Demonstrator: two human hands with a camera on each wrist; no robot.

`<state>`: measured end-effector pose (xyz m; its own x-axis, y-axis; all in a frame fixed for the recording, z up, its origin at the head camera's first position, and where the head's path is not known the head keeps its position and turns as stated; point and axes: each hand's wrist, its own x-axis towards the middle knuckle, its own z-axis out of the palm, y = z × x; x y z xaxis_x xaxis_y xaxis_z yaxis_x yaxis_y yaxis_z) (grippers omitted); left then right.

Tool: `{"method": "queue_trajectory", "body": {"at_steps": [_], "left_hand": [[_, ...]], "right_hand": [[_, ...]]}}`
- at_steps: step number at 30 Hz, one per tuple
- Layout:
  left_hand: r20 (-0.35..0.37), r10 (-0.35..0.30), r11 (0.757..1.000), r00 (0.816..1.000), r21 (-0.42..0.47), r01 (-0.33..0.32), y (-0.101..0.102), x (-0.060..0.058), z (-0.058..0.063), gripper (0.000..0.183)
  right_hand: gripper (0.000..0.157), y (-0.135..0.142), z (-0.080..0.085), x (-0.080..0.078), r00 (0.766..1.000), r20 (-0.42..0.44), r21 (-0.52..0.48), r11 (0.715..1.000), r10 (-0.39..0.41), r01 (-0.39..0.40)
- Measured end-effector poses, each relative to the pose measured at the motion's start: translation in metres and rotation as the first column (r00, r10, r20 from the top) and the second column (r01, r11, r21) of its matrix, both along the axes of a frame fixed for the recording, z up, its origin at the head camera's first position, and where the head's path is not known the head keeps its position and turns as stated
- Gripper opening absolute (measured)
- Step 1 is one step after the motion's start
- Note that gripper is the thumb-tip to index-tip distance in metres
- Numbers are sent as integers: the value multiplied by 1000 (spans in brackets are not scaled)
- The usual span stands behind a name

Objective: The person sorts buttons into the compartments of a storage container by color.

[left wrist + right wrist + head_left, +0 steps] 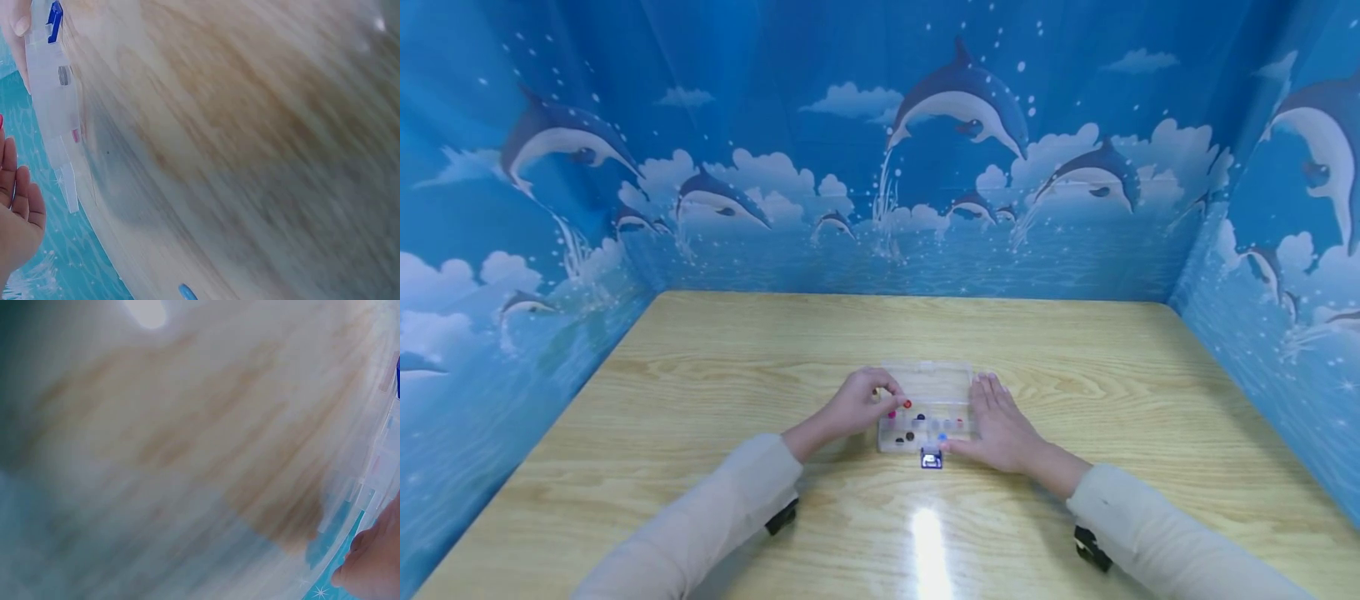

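A clear plastic compartment box lies on the table, its lid raised at the far side. Small round bead-like pieces in black, pink, blue and red sit in its compartments. Above the box's left part, my left hand pinches a small red bead between thumb and fingertips. On the opposite side, my right hand rests along the box's right edge with its fingers extended and its thumb near the front. A dark blue latch projects from the front. The left wrist view shows the box edge-on.
The wood-grain table extends around the box. A blue curtain printed with dolphins stands behind it and at both sides. Light glares on the tabletop in front of the box. A small blue object shows low in the left wrist view.
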<state>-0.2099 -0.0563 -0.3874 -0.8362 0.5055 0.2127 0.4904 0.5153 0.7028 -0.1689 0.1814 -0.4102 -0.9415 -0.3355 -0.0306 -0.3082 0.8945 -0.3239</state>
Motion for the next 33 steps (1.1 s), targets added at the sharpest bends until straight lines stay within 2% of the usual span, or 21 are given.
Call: {"method": "queue_trajectory", "body": {"at_steps": [6,19,33], "left_hand": [[-10,-14,1000,1000,11,14,7,-2,-3,7],[-15,-35,999,999,23,35,19,-2,-3,7],[-9,-35,999,999,-3,35,36,-1,-4,8]], "right_hand": [[109,0,0,-1,1000,3,-6,1000,3,-2],[108,-1,3,0,1000,-8,4,1000,2,-2],[108,0,2,1,1000,-19,5,1000,7,-7]]}}
